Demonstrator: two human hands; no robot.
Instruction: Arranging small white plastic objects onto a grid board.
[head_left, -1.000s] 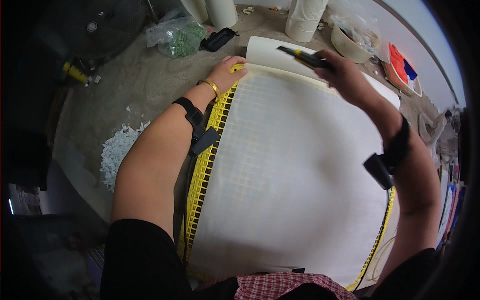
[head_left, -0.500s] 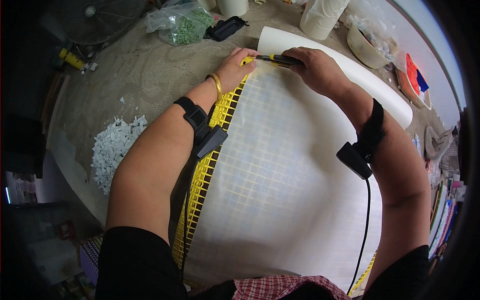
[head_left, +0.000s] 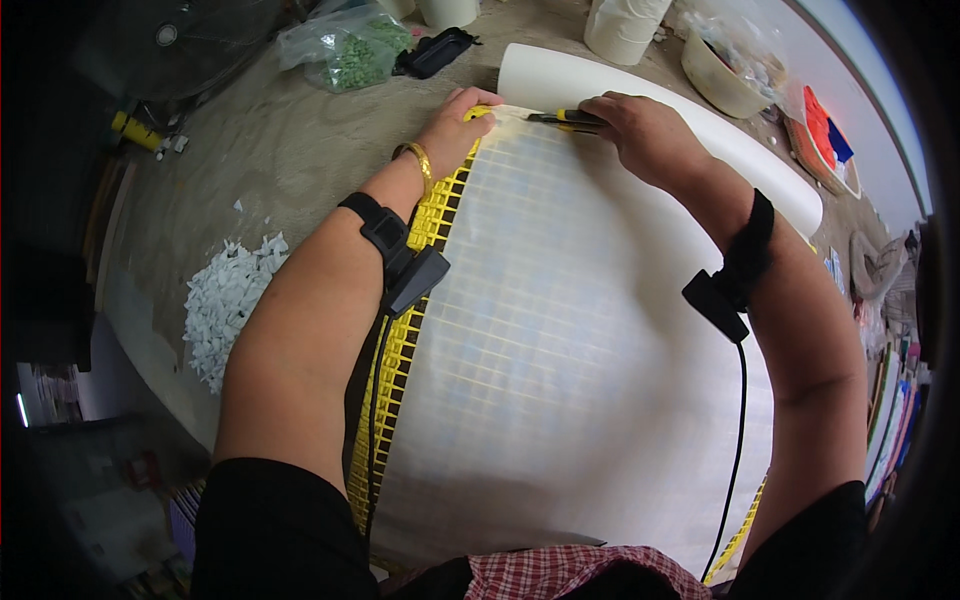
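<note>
A translucent white sheet (head_left: 580,330) lies over a yellow plastic mesh tray (head_left: 428,215), whose grid shows through it. At the far left corner my left hand (head_left: 452,132) is closed, pinching the sheet against the tray's rim, thumb towards the sheet. My right hand (head_left: 645,138) grips a yellow and black utility knife (head_left: 568,118) at the sheet's far edge. The knife points left, its tip a short way from my left fingers. Just beyond the knife, a thick white roll (head_left: 665,125) of the sheet material lies slantwise.
On the work surface at left lies a pile of pale chips (head_left: 228,308). Further back are a plastic bag of green pieces (head_left: 358,58) and a black plastic tray (head_left: 437,52). A cream tub (head_left: 728,80) and a basket with red and blue things (head_left: 825,145) stand at right.
The knife has moved right along the sheet's far edge, away from my left fingers. My left hand keeps its hold on the corner.
</note>
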